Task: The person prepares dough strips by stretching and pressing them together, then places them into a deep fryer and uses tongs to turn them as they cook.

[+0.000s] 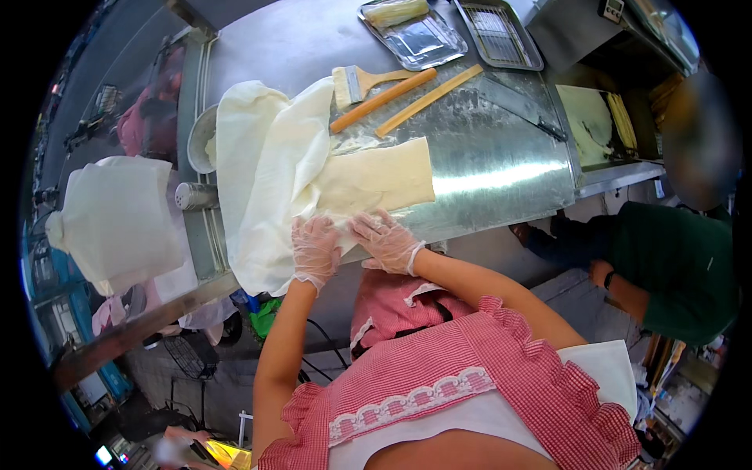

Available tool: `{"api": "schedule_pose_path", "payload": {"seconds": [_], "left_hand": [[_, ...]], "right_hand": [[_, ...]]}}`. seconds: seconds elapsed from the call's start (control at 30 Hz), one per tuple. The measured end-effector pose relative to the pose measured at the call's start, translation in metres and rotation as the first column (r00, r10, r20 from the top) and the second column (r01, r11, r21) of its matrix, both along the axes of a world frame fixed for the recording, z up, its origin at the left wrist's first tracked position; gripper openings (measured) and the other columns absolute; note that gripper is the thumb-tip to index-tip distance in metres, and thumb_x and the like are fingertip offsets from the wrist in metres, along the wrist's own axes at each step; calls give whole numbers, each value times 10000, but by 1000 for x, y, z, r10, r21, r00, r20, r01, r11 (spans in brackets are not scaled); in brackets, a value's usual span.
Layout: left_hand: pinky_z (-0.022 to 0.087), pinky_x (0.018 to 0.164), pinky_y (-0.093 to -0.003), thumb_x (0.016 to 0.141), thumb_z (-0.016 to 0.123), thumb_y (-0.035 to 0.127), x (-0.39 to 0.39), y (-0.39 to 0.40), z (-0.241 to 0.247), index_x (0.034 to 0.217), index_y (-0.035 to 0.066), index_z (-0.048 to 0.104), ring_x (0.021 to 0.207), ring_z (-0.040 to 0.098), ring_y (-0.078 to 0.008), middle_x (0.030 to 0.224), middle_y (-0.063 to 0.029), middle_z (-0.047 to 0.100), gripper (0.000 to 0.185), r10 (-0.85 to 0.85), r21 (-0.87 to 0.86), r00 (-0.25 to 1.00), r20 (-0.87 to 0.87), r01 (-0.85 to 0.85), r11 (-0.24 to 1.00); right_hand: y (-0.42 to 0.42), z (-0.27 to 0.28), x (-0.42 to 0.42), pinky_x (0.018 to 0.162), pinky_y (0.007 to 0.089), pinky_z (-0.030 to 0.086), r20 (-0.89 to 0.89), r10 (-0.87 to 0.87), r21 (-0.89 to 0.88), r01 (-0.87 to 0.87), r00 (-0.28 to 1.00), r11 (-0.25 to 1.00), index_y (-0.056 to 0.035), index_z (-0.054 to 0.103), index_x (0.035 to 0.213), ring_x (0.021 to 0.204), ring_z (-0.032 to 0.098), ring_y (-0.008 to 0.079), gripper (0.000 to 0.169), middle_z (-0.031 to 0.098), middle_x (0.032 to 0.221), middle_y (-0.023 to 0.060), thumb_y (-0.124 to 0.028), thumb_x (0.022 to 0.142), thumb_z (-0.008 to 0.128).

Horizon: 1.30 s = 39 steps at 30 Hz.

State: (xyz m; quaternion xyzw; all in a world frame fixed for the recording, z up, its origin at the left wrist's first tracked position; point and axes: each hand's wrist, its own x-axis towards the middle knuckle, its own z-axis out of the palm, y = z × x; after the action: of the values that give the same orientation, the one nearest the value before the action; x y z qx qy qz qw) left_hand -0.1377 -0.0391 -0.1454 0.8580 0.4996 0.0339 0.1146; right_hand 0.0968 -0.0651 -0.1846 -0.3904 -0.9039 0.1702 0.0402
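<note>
A flat, pale sheet of dough [376, 176] lies on the metal worktop in front of me, its left part under a white cloth [276, 153]. My left hand [316, 249], in a clear plastic glove, rests where the cloth meets the near edge of the dough. Close beside it, my right hand [386, 242], gloved the same way, lays its fingers on the dough's near edge. Neither hand shows anything clearly gripped; what lies under the palms is hidden. Beyond the dough are a wooden rolling pin [383, 100], a wide pastry brush [355, 85] and a flat wooden stick [429, 101].
A cleaver-like knife [517, 106] lies at the worktop's [499, 205] right. Two metal trays [420, 44] stand at the back, one with a rack [499, 35]. A metal bowl [201, 138] and shaker [197, 196] sit left. Another person in a green shirt [675, 276] is at right.
</note>
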Motion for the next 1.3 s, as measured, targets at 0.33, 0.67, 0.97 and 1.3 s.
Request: {"api": "schedule_pose_path", "payload": {"seconds": [0.33, 0.67, 0.97, 1.3], "left_hand": [[357, 1026, -513, 761, 780, 264, 13, 24, 16, 1040, 195, 701, 1169, 575, -247, 1186, -9, 639, 299, -16, 100, 995, 102, 6, 995], [341, 1183, -507, 868, 738, 257, 139, 95, -32, 1480, 17, 502, 1369, 484, -382, 1477, -185, 541, 698, -112, 157, 990, 91, 97, 983], [440, 1064, -503, 808, 830, 258, 175, 162, -47, 1357, 63, 616, 1226, 557, -390, 1325, -194, 597, 620, 59, -44, 975, 213, -51, 998], [494, 966, -481, 757, 887, 310, 192, 159, -43, 1226, 108, 648, 1120, 611, -389, 1197, -165, 649, 563, 13, -106, 984, 175, 6, 994]], "right_hand": [[-10, 16, 159, 1272, 594, 134, 292, -76, -101, 109, 954, 989, -139, 228, 1662, 1595, 231, 272, 902, 253, 1726, 73, -588, 960, 572], [26, 35, 212, 1263, 595, 178, 273, -390, 65, 388, 879, 919, -172, 198, 1672, 1595, 208, 339, 895, 219, 1732, 110, -606, 968, 542], [25, 26, 220, 1254, 623, 153, 193, -612, 81, 609, 767, 789, -151, 239, 1665, 1593, 188, 388, 860, 219, 1727, 155, -565, 982, 557], [94, 4, 181, 1260, 648, 65, 221, -787, 9, 806, 575, 592, -173, 121, 1693, 1623, 64, 348, 956, 86, 1765, 117, -586, 964, 581]]}}
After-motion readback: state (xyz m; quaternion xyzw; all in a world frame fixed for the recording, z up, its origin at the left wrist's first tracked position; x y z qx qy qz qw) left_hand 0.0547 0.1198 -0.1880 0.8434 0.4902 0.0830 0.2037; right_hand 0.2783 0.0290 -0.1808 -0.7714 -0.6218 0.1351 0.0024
